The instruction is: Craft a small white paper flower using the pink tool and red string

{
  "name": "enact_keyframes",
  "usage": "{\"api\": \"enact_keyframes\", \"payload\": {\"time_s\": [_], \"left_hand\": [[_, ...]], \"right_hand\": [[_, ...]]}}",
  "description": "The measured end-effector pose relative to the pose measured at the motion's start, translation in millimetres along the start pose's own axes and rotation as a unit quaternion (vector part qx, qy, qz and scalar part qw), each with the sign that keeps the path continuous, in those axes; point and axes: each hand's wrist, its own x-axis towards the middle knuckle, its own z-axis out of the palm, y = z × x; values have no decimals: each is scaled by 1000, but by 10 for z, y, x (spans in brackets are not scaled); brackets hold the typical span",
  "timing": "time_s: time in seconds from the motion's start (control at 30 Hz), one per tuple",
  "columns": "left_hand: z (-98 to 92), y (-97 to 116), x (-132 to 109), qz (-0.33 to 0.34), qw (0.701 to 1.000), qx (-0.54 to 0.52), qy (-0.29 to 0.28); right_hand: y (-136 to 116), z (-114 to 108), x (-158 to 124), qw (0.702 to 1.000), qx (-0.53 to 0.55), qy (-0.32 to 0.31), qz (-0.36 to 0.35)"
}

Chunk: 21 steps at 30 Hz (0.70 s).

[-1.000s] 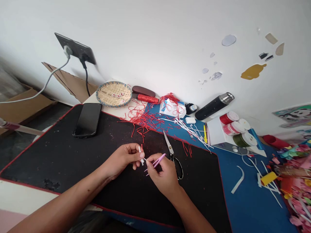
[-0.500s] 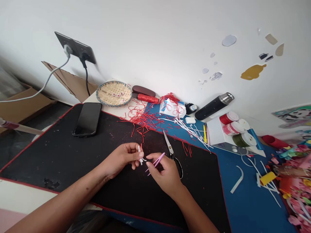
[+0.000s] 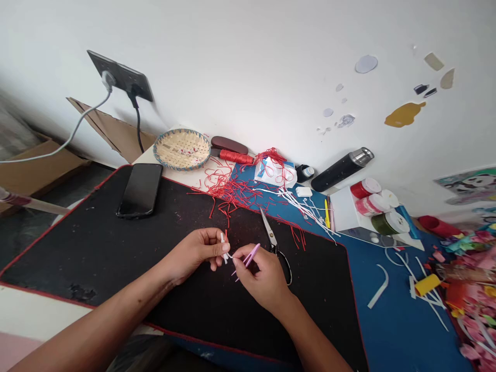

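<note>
a phone [image 3: 140,190] is seen well beyond the left hand [image 3: 196,254] and off to its left. a small white piece [image 3: 223,248] is pinched at that hand's fingertips. pink tweezers [image 3: 248,257] are gripped in the right hand [image 3: 263,279], tip held just beside the piece. scissors [image 3: 276,247] are laid just beyond its knuckles.

A white wall [image 3: 248,62] fills the upper frame, with a black socket plate [image 3: 120,77] at upper left. Brown cardboard [image 3: 112,132] leans below it. The light is soft and even.
</note>
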Motion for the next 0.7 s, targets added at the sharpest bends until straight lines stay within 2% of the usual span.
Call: {"api": "enact_keyframes", "payload": {"time_s": [0.7], "left_hand": [[-2, -12, -1, 2, 1000, -2, -7]], "right_hand": [[-15, 2, -2, 1000, 1, -9, -7]]}}
